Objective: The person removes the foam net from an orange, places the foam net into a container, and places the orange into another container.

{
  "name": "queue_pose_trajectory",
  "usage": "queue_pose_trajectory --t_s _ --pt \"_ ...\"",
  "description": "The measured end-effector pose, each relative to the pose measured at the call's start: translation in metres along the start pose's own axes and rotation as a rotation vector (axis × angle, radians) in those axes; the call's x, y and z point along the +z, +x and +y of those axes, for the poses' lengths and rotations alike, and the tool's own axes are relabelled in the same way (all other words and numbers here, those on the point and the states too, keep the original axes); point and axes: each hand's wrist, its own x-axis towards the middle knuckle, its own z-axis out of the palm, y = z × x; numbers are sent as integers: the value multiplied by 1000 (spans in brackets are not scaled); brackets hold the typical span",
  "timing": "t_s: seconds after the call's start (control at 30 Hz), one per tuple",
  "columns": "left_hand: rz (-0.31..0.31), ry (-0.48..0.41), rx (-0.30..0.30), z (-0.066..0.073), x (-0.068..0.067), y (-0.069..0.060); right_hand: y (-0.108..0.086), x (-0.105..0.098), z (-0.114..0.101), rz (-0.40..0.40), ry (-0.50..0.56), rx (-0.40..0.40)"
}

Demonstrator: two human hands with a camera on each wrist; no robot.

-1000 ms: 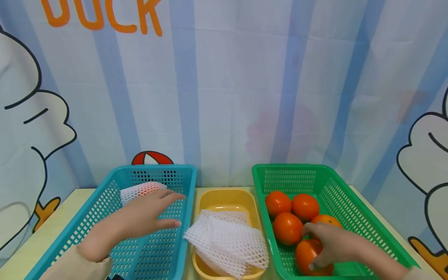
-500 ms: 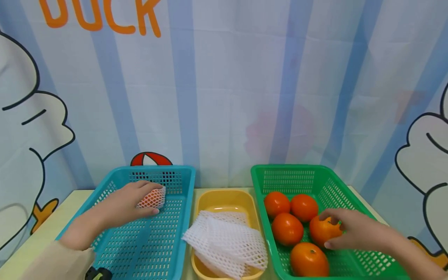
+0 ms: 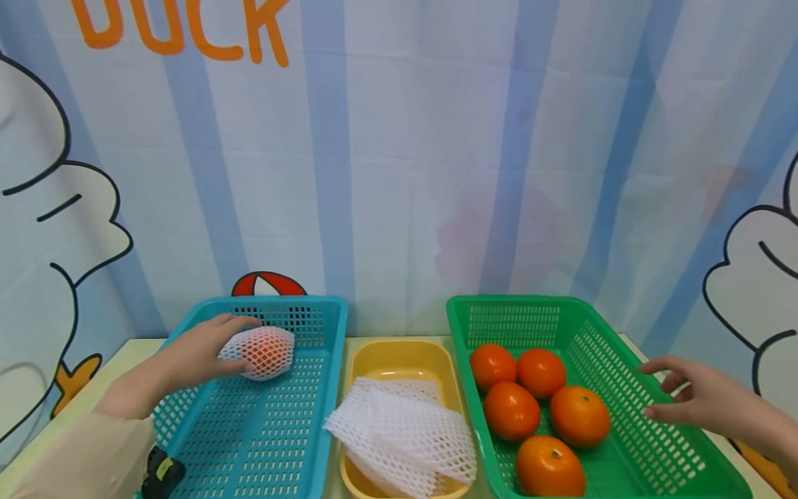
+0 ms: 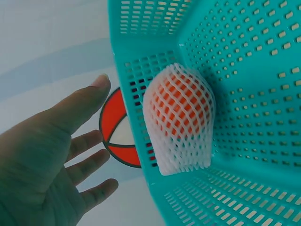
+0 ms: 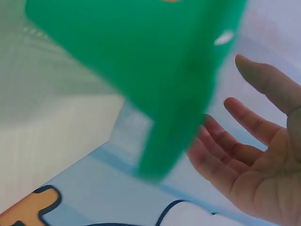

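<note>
My left hand [image 3: 208,353] hovers over the far left of the blue basket [image 3: 341,388], fingers loosely spread and holding nothing. Just right of it, in the head view, an orange in a white foam net [image 3: 267,352] lies on the basket floor. The left wrist view shows the wrapped orange [image 4: 178,117] in the basket's corner, apart from the thumb and fingers. Over the right side of the green basket [image 3: 661,395] is my right hand [image 3: 704,395], relaxed with nothing in it. Several bare oranges [image 3: 580,416] lie in that basket's left half, away from this hand.
Between the baskets stands a yellow tray [image 3: 399,346] with white foam nets [image 3: 405,430] heaped in it, overhanging its edges. A striped cartoon curtain [image 3: 411,173] hangs behind the pale table [image 3: 134,353].
My left hand has moved left and drawn back from the wrapped orange, now fully seen. My right hand has let go of the near orange and moved right, off the oranges.
</note>
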Motion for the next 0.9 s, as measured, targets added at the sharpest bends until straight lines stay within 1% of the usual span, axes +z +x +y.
queue_pose_trajectory --t_s 0.1,0.23,0.33,0.5,0.7,0.8,0.9 --pt "-6 5 -8 -3 2 2 6 3 19 32 -15 62" --pt "-6 5 -22 -5 5 4 6 6 33 34 27 91" --pt "-11 -3 -34 -7 9 5 4 8 33 13 81 77" --pt "-22 -17 -54 -12 17 7 4 12 30 -1 142 100" --pt "16 -14 -30 -16 24 10 8 20 36 -22 226 121" --pt "27 -23 -23 -15 28 12 9 22 40 -36 296 153" --pt "27 -33 -25 -14 32 16 8 23 41 -30 364 187"
